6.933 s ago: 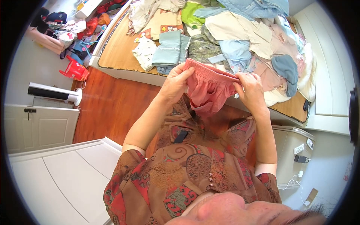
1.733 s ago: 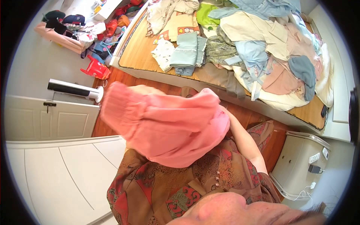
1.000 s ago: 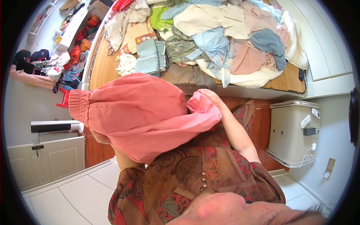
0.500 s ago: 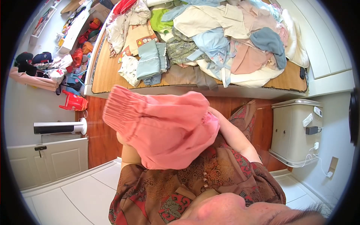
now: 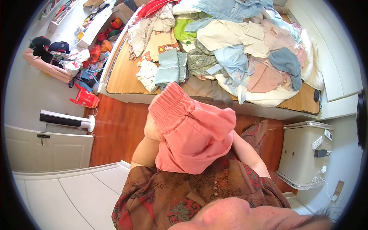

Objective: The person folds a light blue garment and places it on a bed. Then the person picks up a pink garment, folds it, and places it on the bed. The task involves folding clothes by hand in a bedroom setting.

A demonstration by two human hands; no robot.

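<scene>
A pink elastic-waist garment (image 5: 195, 134) is held up in front of my chest, bunched, with its gathered waistband (image 5: 171, 103) to the upper left. My left hand (image 5: 152, 128) grips it at the waistband side; the cloth covers most of its fingers. Behind the right side of the garment, my right hand is hidden; only the forearm (image 5: 251, 155) shows, reaching up into the cloth. The garment hangs between both arms, apart from the bed.
Ahead, a bed (image 5: 119, 82) carries a heap of clothes, with a folded grey-green garment (image 5: 167, 67) at its near edge. A white tower fan (image 5: 69, 120) stands left, near a red bag (image 5: 85, 96). A beige cabinet (image 5: 303, 153) stands right.
My view has shifted, so the bed and room sit further right and lower. The pink garment has turned more upright and looks narrower, and more of my left hand shows beside it.
</scene>
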